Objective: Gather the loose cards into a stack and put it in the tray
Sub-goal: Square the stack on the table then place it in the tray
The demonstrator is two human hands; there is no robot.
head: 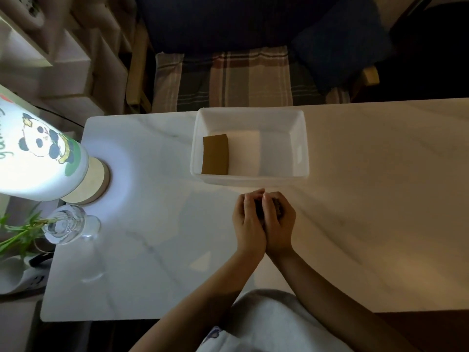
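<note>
The cards [261, 212] are sitting squeezed between two cupped hands, just before the tray [302, 148] on the bench [152, 199]. The left hand [250, 221] and right hand [278, 223] are both clasping them; the count is hidden. Light, slippery and apt to fan out, they probably want gripping by the long edges. One brown cardboard piece [215, 154] is lying in the single tray.

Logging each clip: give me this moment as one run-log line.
phase: squaring stack | left hand + right hand: cupped around cards, mostly hidden | tray: ahead of hands, holds brown card | stack not yet in tray
</note>
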